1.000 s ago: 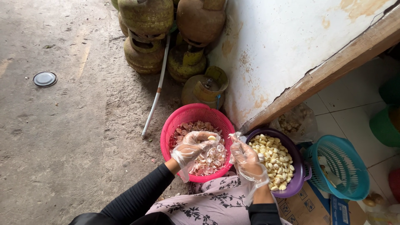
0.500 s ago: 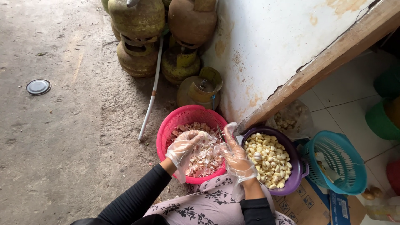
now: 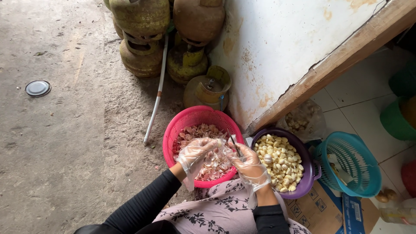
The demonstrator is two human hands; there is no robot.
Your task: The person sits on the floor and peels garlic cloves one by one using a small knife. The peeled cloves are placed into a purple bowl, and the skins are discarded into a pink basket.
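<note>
Right hand [image 3: 251,167] is gripping a small knife [image 3: 234,145], left hand [image 3: 197,152] is pinching a garlic clove over the pink basket [image 3: 182,123] of skins. Loose plastic gloves could be slipping, so the blade's risking a nicked finger.

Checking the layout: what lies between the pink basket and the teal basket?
The purple bowl of peeled cloves sits between the pink basket and teal basket, seen in the head view.

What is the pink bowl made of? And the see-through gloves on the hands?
The round pink basket looks like moulded plastic: bright even colour, smooth rim, tiny holes in the wall. The clear gloves on the left hand and right hand look like thin plastic film, since they crinkle, shine and hang loose at the wrists.
</note>
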